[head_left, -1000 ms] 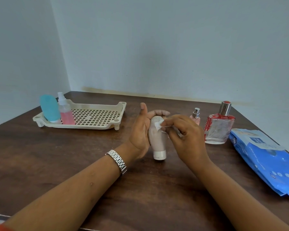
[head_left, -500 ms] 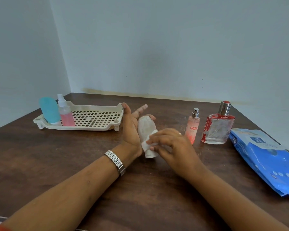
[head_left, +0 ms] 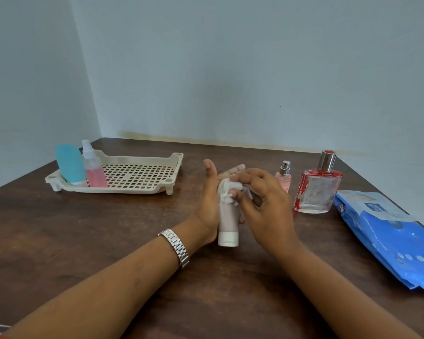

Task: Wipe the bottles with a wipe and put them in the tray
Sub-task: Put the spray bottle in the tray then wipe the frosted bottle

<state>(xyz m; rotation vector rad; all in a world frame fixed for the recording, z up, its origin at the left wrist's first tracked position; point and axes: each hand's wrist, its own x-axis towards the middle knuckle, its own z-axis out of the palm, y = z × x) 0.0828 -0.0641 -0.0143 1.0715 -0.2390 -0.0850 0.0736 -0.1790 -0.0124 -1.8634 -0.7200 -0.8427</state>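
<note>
the right hand point(head_left: 262, 206) is pinching a crumpled wipe point(head_left: 230, 193) between thumb and fingertips and pressing it against the upper part of the tube point(head_left: 227, 216). the left hand point(head_left: 207, 204) is lying straight-fingered behind the tube with its thumb pointing up, not curling round it. it seems to be acting as a backstop, so the rubbing is not tipping the tube over. the tube is standing cap down, right of the tray point(head_left: 113, 190) and well apart from it. whether the cap is resting on the table point(head_left: 59, 228) or hanging just above it, i cannot tell.

the table is bearing everything. the pack point(head_left: 389, 231) is lying flat, farthest right of the tray, probably placed there so the wiping hand is reaching a fresh sheet easily. the perfume point(head_left: 316, 189) is standing upright right of the tray, just before the pack, and i am judging it to be waiting for its turn. the blue tube point(head_left: 70, 165) is standing at the tray's left end with the spray point(head_left: 93, 172) touching or just beside it, likely crowded there to be leaving grid room for the others. the small spray point(head_left: 284, 177) is standing right of the tray too, partly hidden behind the right hand and just short of the perfume.
</note>
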